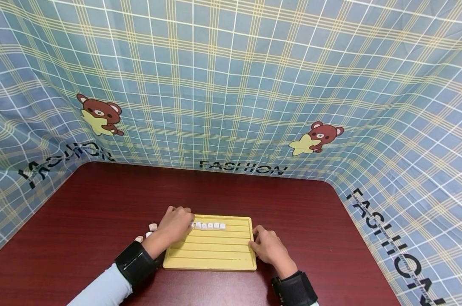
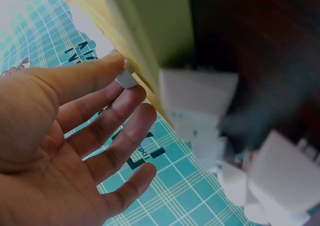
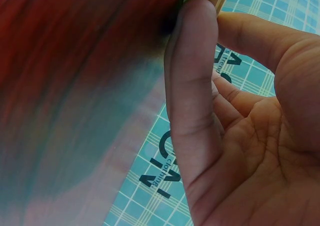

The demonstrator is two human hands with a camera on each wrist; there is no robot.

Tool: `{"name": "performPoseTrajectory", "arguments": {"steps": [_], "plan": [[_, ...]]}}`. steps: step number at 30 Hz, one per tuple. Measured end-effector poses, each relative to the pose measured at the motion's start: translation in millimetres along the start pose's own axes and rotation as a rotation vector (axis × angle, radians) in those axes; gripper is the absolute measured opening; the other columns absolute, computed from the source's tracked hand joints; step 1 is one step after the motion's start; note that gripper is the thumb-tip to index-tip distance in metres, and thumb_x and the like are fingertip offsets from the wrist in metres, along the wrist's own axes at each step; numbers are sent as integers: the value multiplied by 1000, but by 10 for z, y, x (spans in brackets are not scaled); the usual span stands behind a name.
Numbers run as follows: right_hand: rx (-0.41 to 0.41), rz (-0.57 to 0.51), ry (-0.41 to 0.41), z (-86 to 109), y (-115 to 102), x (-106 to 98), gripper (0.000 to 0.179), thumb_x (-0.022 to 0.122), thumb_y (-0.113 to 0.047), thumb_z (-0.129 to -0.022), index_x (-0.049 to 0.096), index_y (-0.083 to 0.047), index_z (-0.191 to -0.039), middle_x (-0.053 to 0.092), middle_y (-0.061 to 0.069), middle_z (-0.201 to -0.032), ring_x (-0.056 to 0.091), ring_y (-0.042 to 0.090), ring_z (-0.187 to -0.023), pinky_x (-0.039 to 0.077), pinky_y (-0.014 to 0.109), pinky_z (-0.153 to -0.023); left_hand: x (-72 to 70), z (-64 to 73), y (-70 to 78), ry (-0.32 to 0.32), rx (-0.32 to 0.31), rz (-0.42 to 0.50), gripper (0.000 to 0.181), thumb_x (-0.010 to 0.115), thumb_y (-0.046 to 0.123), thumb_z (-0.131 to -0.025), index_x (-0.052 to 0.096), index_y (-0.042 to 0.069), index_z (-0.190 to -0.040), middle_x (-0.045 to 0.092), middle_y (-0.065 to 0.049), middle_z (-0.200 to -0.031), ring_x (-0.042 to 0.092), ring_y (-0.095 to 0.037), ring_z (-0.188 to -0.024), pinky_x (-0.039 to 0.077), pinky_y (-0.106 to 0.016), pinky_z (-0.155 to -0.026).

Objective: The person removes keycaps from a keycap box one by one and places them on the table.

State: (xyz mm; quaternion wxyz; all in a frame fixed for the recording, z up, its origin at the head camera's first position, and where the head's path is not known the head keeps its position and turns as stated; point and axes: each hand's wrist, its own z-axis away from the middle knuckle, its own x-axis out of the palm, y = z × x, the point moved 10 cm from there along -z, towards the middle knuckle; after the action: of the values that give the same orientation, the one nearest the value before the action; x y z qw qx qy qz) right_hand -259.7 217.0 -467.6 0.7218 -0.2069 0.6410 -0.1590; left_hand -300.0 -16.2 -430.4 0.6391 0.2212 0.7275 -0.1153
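A yellow grooved board point(image 1: 212, 247) lies on the table, with a row of small white keycaps point(image 1: 210, 226) along its upper part. My left hand point(image 1: 175, 224) is over the board's upper left corner. Between its thumb and fingertips it pinches a small white keycap point(image 2: 127, 79), close against the board's surface; the other fingers are spread. At the board's right edge, my right hand point(image 1: 268, 245) grips the rim between thumb and finger point(image 3: 195, 60). The left hand hides the left end of the row.
Several loose keycaps point(image 1: 152, 227), white and pale orange, lie on the dark red table point(image 1: 292, 208) left of the board, partly behind the left forearm. A blue plaid cloth point(image 1: 223, 85) with printed bears hangs round the table's back and sides.
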Motion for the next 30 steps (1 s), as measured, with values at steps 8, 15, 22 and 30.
{"name": "performPoseTrajectory", "arguments": {"steps": [8, 15, 22, 30], "plan": [[1, 4, -4, -7, 8, 11, 26, 68, -19, -91, 58, -5, -111, 62, 2, -78, 55, 9, -60, 44, 26, -55, -75, 16, -111, 11, -19, -16, 6, 77, 16, -83, 74, 13, -86, 64, 0, -82, 64, -23, -83, 46, -51, -87], [-7, 15, 10, -10, -7, -6, 26, 69, -19, -91, 58, -6, -110, 63, 3, -79, 54, 9, -61, 44, 27, -55, -144, 39, -252, 25, -56, -37, 8, 77, 18, -84, 73, 11, -88, 65, -3, -83, 64, -25, -83, 46, -53, -87], [-1, 4, -1, -17, -2, 13, 26, 69, -18, -90, 58, -6, -110, 62, 2, -77, 54, 9, -60, 44, 27, -55, -157, 80, -360, 20, -68, -44, 8, 76, 16, -85, 72, 10, -87, 63, -4, -81, 63, -25, -81, 46, -53, -83], [3, -1, -4, -25, 16, 20, 27, 69, -19, -91, 58, -5, -111, 62, 2, -77, 55, 9, -58, 44, 27, -55, -184, 112, -486, 31, -97, -83, 8, 77, 16, -84, 73, 10, -86, 63, -5, -77, 64, -25, -79, 46, -53, -83]]}}
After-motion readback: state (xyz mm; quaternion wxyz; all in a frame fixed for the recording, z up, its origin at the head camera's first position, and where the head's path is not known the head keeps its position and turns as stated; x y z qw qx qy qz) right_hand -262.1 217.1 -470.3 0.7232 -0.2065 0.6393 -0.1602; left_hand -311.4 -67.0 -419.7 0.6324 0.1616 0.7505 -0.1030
